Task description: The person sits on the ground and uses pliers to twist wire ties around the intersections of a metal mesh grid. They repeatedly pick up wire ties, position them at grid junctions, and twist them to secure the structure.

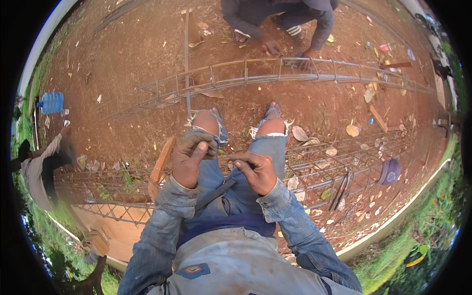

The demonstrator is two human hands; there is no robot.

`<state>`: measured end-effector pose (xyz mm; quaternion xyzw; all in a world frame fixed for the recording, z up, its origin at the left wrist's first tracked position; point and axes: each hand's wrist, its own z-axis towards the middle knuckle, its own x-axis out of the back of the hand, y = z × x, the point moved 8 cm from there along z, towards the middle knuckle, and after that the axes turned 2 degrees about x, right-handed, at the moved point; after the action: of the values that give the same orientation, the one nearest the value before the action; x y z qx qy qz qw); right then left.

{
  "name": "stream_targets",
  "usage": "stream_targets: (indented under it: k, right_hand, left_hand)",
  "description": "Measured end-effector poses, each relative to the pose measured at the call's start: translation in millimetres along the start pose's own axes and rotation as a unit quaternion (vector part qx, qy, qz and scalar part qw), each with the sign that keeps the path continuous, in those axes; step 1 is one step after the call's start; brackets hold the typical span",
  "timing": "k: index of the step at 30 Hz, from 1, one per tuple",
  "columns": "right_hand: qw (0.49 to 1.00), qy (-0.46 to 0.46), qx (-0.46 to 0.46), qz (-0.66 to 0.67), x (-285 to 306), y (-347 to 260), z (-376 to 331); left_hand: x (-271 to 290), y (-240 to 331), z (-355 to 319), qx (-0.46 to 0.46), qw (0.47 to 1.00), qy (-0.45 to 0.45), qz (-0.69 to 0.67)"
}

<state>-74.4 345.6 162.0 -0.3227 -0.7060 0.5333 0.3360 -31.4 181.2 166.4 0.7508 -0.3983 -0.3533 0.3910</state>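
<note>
Over my lap, my left hand (pixel 193 158) and my right hand (pixel 257 172) face each other, fingers curled and thumbs pressed in. Something thin and brownish seems to run between the fingertips; it is too small to name. Both hands are above my torn jeans (pixel 269 147), apart from the steel. Beyond my feet lies a long rebar cage (pixel 236 79) of bars and square stirrups. To my right, a pair of long-handled cutters (pixel 340 191) with dark handles leans on another rebar cage (pixel 314 169).
Across the far cage, another person's hands (pixel 270 46) touch the bars. A second person sits at far left near a blue water jug (pixel 52 103). Wooden pieces (pixel 161 161), dry leaves (pixel 352 130) and a purple cap (pixel 390 172) lie around. A low kerb (pixel 366 246) edges the grass.
</note>
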Motion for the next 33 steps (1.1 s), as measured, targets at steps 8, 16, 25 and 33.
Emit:
stream_targets:
  k: [8, 16, 25, 33]
  right_hand:
    - [0.972, -0.054, -0.226, -0.028, 42.1, 21.6, 54.5]
    - [0.953, -0.100, -0.275, -0.081, 96.5, -55.8, 81.3]
    - [0.966, -0.150, -0.196, -0.077, 117.5, -41.4, 138.6]
    - [0.957, -0.233, -0.106, -0.137, 93.2, -6.5, 107.6]
  left_hand:
    - [-17.7, -32.3, 71.2, 0.180, 0.979, -0.002, -0.099]
    - [-62.6, 17.5, 83.3, 0.181, 0.967, -0.065, -0.166]
    - [-76.8, 10.9, 119.1, 0.102, 0.965, -0.015, -0.242]
    - [-65.5, -59.4, 73.4, 0.122, 0.967, 0.056, -0.215]
